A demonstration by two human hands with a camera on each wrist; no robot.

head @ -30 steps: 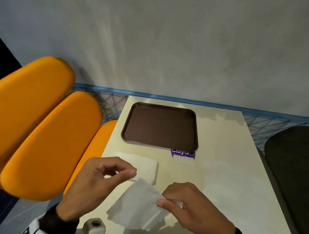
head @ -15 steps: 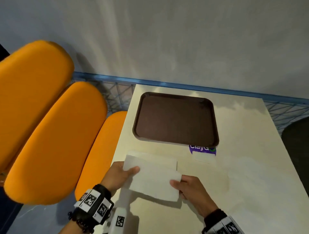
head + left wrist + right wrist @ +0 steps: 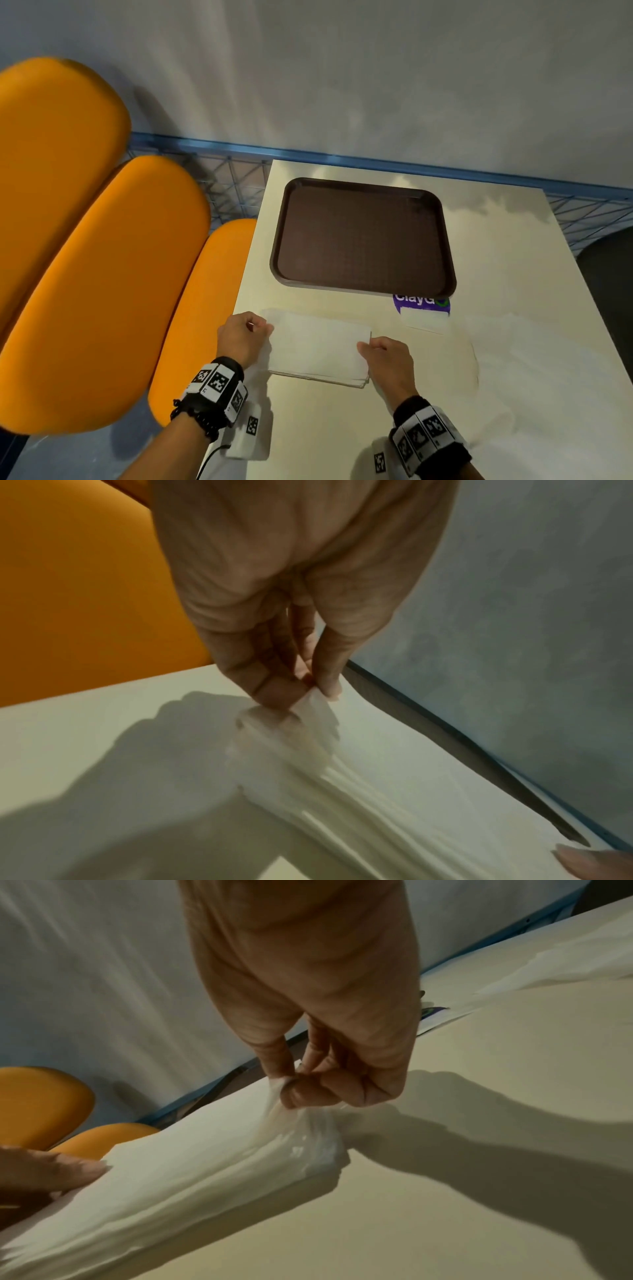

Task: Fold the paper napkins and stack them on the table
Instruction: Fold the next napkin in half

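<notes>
Low in the centre of the head view, a folded white paper napkin [image 3: 317,342] is being set on a short stack of white folded napkins [image 3: 356,382], whose layered edges show at its lower right corner. The left hand [image 3: 241,339] pinches the napkin's upper left corner between thumb and curled fingers [image 3: 274,693]; the right hand [image 3: 385,356] pinches the upper right corner the same way, its fingers [image 3: 308,1091] bunched round a small tuft of paper. Holding two opposite corners keeps the thin sheet taut and flat, probably so that its edges can be lined up with the napkins beneath before letting go (a limp sheet would sag and land crooked).

The stack sits on the pale cream rectangular table [image 3: 513,274], near its left edge and within easy reach. Above it in the frame lies a dark brown plastic tray [image 3: 363,240], with a purple printed sticker [image 3: 421,303] just below the tray's lower right corner. Orange padded seat cushions [image 3: 102,274] fill the left side.
</notes>
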